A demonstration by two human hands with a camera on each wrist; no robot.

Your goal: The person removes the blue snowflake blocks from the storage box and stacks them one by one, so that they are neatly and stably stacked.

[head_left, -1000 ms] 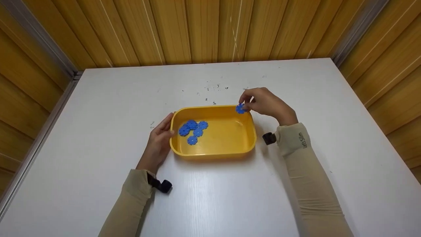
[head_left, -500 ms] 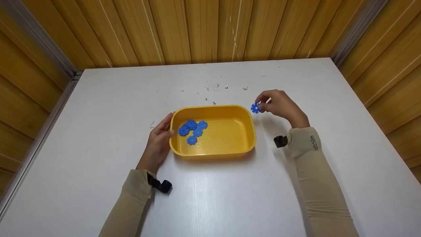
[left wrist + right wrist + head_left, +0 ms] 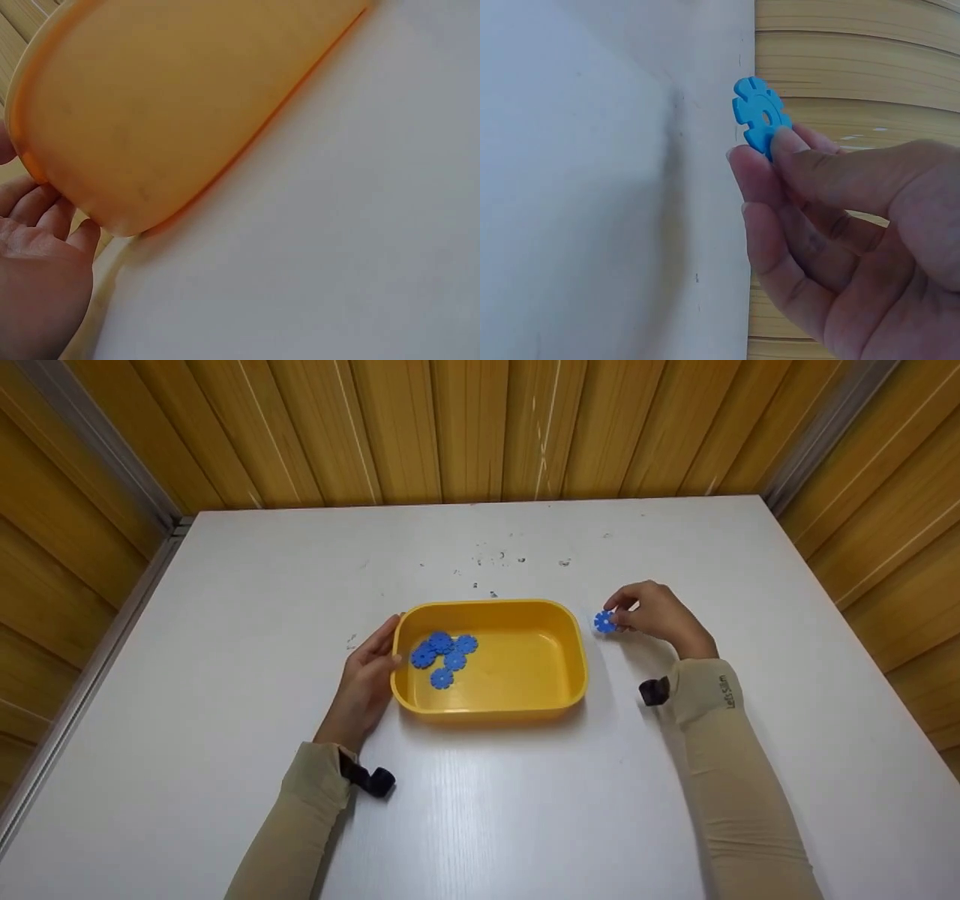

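Note:
In the head view a yellow plastic tub (image 3: 517,675) sits mid-table. Its left end is gripped by my left hand (image 3: 365,679), thumb over the rim and fingers along the outer wall. The left wrist view shows the fingers of that hand (image 3: 41,255) against the tub's outside (image 3: 165,112). Several blue notched building discs (image 3: 442,679) lie in the tub's left part, some overlapping. To the right of the tub my right hand (image 3: 660,619) pinches another blue notched disc (image 3: 604,621) between thumb and fingers. Up close, this disc (image 3: 759,112) has a hole in its middle.
The white table (image 3: 480,810) has small dark marks (image 3: 499,559) behind the tub. Wood-patterned panels (image 3: 465,427) rise at the back and both sides, with grey metal posts at the corners.
My right hand has carried the pinched disc from over the tub's back right corner rightward, then slightly nearer and lower. My left hand and the tub have stayed in place.

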